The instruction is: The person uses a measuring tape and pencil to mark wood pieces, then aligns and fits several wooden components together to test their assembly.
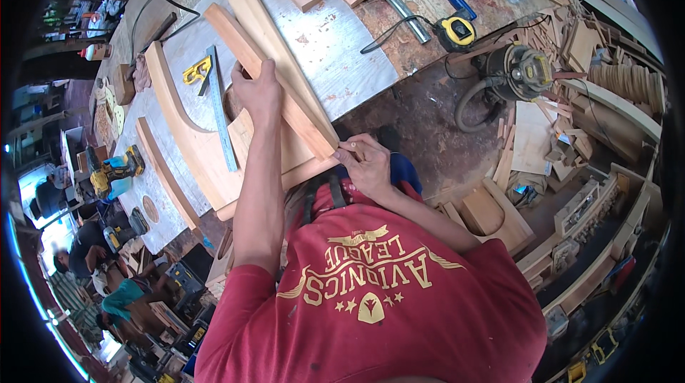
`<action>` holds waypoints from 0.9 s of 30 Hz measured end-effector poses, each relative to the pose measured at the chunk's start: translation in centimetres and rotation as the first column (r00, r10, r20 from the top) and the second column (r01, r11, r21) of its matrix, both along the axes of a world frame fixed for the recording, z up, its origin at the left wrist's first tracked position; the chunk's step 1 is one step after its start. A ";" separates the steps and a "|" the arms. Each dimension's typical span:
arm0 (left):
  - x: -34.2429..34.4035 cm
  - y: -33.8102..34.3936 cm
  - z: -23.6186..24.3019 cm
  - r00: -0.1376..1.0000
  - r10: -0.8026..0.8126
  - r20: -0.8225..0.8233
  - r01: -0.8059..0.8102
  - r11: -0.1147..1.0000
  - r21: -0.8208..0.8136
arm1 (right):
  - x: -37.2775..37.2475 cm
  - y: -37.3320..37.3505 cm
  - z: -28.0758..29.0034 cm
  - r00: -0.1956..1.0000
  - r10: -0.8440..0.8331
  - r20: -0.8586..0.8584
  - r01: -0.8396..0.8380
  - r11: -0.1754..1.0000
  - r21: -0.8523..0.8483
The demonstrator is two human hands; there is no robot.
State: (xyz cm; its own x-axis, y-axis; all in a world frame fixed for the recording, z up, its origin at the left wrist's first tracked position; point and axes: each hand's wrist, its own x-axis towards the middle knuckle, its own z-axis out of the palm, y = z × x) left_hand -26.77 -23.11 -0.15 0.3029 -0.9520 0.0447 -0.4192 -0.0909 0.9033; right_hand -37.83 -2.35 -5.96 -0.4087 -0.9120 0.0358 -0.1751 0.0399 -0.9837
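Note:
My left hand (258, 87) is closed around a narrow wooden strip (298, 115), which lies slanting over a longer pale board (250, 12). My right hand (365, 163) has bent fingers at the lower ends of the strip and board; a small thing between them is too small to name. Under these lies a curved-cut wooden piece (196, 155). Just left of my left hand are a steel ruler (225, 133) and a yellow square (196, 70).
Clamps (407, 12) and a tape measure (458, 30) sit at the bench's far side, a cordless drill (110, 169) at left. A shop vacuum (510, 69) and stacked offcuts (585, 133) fill the right. Other people (85, 262) are at the lower left.

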 end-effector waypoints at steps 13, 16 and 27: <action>0.2 -0.1 -0.5 1.000 -0.019 -0.022 0.018 0.999 -0.039 | -0.1 0.1 -0.2 1.000 0.022 0.018 -0.022 1.000 0.016; -0.2 0.1 0.1 0.999 -0.011 -0.041 0.010 1.000 -0.026 | -0.2 -0.1 -0.1 1.000 0.024 0.018 -0.024 1.000 -0.014; -0.3 0.0 0.3 1.000 0.004 -0.002 -0.004 1.000 0.004 | -0.4 -0.2 0.4 0.999 0.037 0.004 -0.038 0.999 0.030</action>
